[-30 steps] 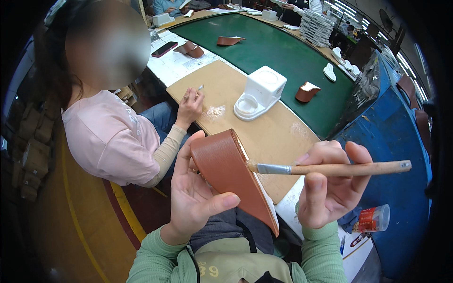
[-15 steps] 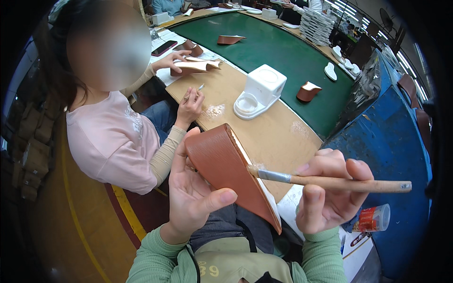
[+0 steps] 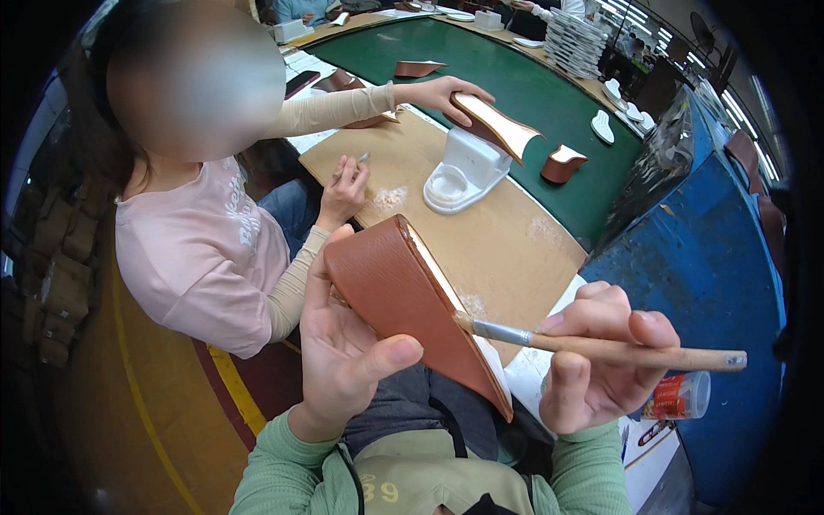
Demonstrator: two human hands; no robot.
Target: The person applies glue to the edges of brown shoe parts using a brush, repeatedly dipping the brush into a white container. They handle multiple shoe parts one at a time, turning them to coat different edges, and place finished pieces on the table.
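Observation:
A brown wedge heel (image 3: 403, 296) with a pale upper face is held tilted in front of me. My left hand (image 3: 348, 352) grips it from the left, the thumb lying against its brown side. In my right hand (image 3: 592, 365) is a brush (image 3: 601, 348) with a wooden handle and a metal ferrule, pinched between fingers and thumb. Its bristles touch the wedge's edge where the brown covering meets the pale face. Just beyond stands a white plastic pot (image 3: 468, 172) with a round cup at its front, on a tan board (image 3: 506, 257).
At the left, a co-worker in a pink top (image 3: 193, 249) holds another wedge heel (image 3: 493, 124) over the white pot. A green belt (image 3: 532, 103) carries more wedges. A blue metal bin (image 3: 695, 249) stands at right, near a clear plastic cup (image 3: 682, 396).
The co-worker's far arm has reached rightward, carrying a wedge heel from the board's left to above the white pot. My brush tip and the wedge have shifted slightly.

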